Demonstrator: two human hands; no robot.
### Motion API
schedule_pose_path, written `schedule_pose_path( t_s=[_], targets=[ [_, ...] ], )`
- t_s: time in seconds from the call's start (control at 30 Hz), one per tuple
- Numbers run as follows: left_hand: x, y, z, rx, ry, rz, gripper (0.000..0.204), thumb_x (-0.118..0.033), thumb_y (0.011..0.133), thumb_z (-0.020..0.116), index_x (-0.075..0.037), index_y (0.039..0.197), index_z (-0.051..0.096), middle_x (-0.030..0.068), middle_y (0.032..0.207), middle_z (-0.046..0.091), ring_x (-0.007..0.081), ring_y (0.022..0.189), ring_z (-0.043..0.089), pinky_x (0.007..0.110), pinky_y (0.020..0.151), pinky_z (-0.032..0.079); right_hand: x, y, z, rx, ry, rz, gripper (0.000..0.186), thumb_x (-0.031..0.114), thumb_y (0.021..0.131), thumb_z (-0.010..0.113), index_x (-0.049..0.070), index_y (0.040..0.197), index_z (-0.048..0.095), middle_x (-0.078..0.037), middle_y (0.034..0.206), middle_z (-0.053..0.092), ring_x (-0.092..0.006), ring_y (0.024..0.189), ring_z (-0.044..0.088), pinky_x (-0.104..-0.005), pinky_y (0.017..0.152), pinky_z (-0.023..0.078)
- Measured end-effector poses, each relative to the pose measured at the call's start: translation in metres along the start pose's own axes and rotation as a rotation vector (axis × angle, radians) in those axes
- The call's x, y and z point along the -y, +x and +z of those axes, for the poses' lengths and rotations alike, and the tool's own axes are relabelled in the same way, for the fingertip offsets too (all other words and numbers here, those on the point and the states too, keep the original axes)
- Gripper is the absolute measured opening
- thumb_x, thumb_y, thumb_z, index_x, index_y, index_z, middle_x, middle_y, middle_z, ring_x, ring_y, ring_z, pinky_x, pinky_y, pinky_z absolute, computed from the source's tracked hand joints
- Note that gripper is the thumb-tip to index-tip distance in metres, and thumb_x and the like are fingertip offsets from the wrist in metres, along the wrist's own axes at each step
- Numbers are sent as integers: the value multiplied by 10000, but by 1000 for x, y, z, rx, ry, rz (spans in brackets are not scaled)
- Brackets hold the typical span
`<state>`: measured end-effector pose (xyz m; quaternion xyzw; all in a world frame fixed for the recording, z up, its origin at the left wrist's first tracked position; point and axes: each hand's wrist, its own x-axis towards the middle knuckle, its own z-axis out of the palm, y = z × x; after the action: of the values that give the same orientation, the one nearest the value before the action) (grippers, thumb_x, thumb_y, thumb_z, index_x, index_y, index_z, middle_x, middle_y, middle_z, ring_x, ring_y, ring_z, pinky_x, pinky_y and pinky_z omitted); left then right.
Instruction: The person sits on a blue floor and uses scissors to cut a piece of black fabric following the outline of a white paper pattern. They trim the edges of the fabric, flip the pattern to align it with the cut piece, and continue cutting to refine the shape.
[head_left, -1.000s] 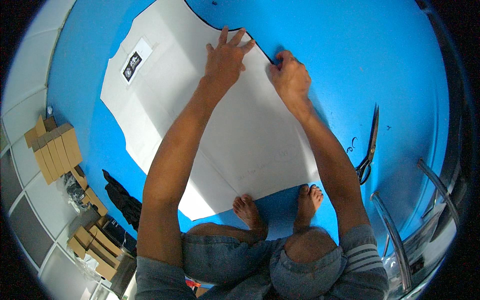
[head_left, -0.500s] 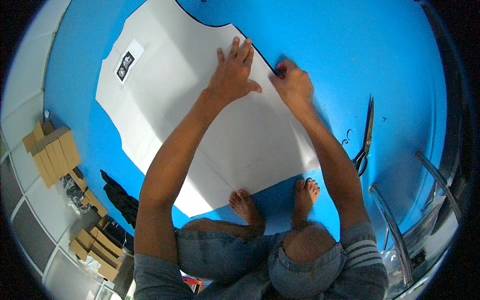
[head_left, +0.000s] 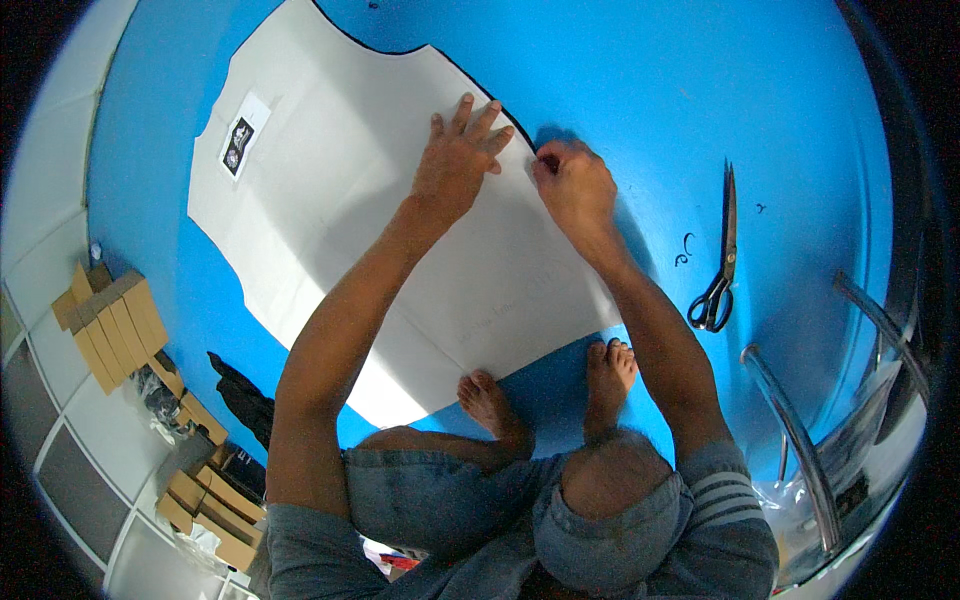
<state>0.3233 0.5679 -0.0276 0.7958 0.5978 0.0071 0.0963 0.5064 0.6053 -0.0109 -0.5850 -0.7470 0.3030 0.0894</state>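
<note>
A large white paper pattern (head_left: 400, 210) lies on black fabric (head_left: 480, 85), which shows as a thin dark rim along the upper right edge. My left hand (head_left: 455, 165) rests on the paper near that edge, its fingers spread. Just beyond the edge, my right hand (head_left: 578, 185) is closed in a pinch at the fabric's rim; the fingertips partly hide what they grip. To the right lie black-handled scissors (head_left: 722, 265), apart from both hands, with small dark curled scraps (head_left: 684, 250) beside them.
I squat on a blue surface (head_left: 700, 90), my bare feet (head_left: 490, 405) at the pattern's near edge. Cardboard boxes (head_left: 120, 320) and a dark cloth (head_left: 240, 395) are on the left. Metal tube rails (head_left: 795, 440) stand at the lower right. A printed label (head_left: 240, 140) is on the paper.
Both hands have slid a little nearer along the pattern's right edge. The left thumb has drawn in toward the fingers. My view has shifted slightly.
</note>
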Motion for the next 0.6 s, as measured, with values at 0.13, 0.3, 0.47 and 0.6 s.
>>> schedule_pose_path(
  t_s=[0.13,0.3,0.47,0.6],
  targets=[
    [-2,2,-1,25,16,-6,508,-271,816,694,-157,1292,562,98,1501,359,395,1367,331,596,996,386,1,4,2,52,21,-57,152,206,812,681,69,878,677,-141,840,685,-342,770,669,-437,699,527],
    [-1,2,0,-3,0,-8,492,-252,815,696,-162,1283,574,93,1495,379,378,1376,331,591,1001,389,-2,2,2,143,252,103,216,240,795,674,45,888,670,-179,872,689,-371,802,672,-451,737,534],
    [-3,2,-5,10,-29,-34,478,-223,810,701,-154,1271,593,98,1487,398,365,1391,317,581,1020,379,-33,-6,-9,293,484,198,295,243,802,711,-2,963,683,-98,809,686,-180,718,627,-321,665,499],
    [-4,1,-5,2,-6,-21,490,-211,808,701,-153,1282,590,92,1492,392,367,1386,324,585,1029,373,-42,-16,-35,426,576,364,289,252,815,701,-17,922,687,-89,793,676,-154,707,616,-300,651,493]
  ],
)
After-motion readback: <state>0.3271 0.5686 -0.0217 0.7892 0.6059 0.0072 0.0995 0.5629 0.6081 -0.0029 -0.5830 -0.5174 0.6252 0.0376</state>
